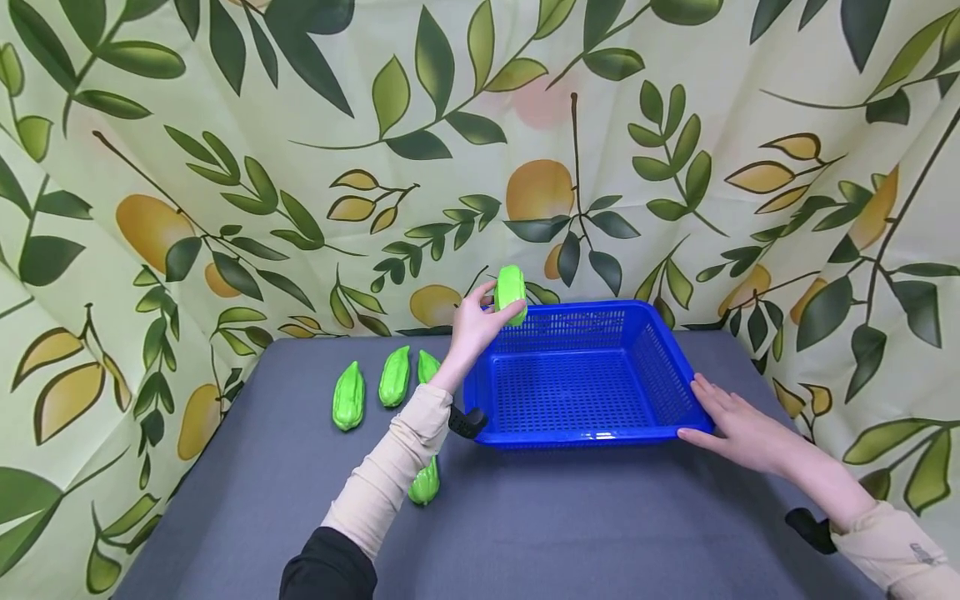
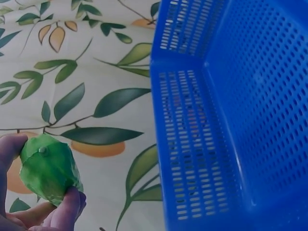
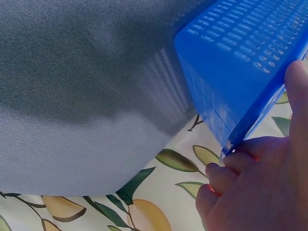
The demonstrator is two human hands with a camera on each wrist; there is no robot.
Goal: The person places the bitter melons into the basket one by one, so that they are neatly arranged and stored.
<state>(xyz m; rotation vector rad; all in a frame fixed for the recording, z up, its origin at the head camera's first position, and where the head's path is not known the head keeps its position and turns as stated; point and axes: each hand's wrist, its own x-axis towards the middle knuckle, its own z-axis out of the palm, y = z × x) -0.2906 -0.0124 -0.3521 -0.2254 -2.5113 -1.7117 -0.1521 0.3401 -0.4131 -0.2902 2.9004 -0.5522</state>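
The left hand [image 1: 476, 321] is up, thumb and fingers pinching a green ridged vegetable [image 1: 511, 295], raised off the table and appearing by the far left corner of the blue basket [image 1: 585, 436]. And across on the other side, the right hand [image 1: 742, 425]: fingers extended, thumb spread well away from them, touching the basket's rim at the near right corner. So the basket sits between the two hands, its perforated floor facing up. From the left wrist, there's a visible gap between the pinched vegetable and the basket's side.

Look left of the left hand, nearer the body: two more green vegetables [image 1: 348, 398] lie side by side, apart, on the grey table [image 1: 300, 517]. A third [image 1: 428, 365] peeks out just beside the left wrist, partly covered, and another [image 1: 425, 483] shows below the left forearm's pale sleeve [image 1: 397, 467]. Beyond both hands hangs a leaf-and-fruit patterned cloth [image 1: 465, 83].
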